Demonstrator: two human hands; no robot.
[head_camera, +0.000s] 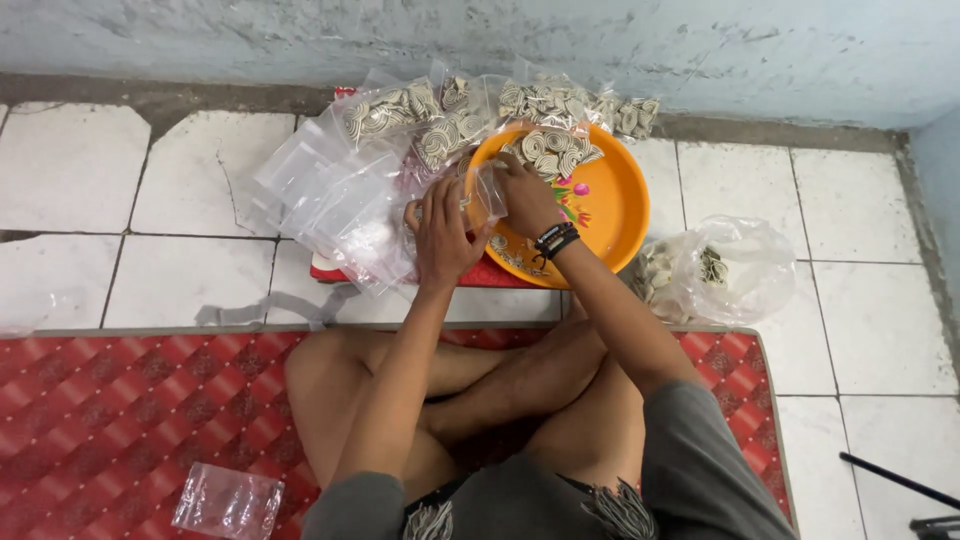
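I sit cross-legged on the red mat (120, 420) with both hands out in front of me, at twelve o'clock from my knees. I judge the step in hand to be filling: my left hand (440, 232) is clenched around the mouth of a small clear bag (478, 192), holding it up and open, and my right hand (525, 195), with dark bands at the wrist, is curled at the bag's opening, fingertips bunched. Whether those fingers grip a piece or have just let one go, I cannot tell; the plastic and my knuckles hide it.

The bag sits between my two hands, touching both, over the near left rim of the orange tray (615, 205). The loose swirl-patterned biscuits (550, 150) lie on the tray at one o'clock from my right hand, just beside the fingertips. Filled bags (430, 110) are heaped at eleven to twelve o'clock against the wall; the empty clear bags (330, 200) lie at nine o'clock from my left hand. A larger clear sack (720, 268) rests on the tiles at three o'clock, and one spare bag (228, 500) lies on the mat by my left knee.

The next move, as I judge it, calls for a steady left grip keeping the mouth wide and a short reach to the pile.
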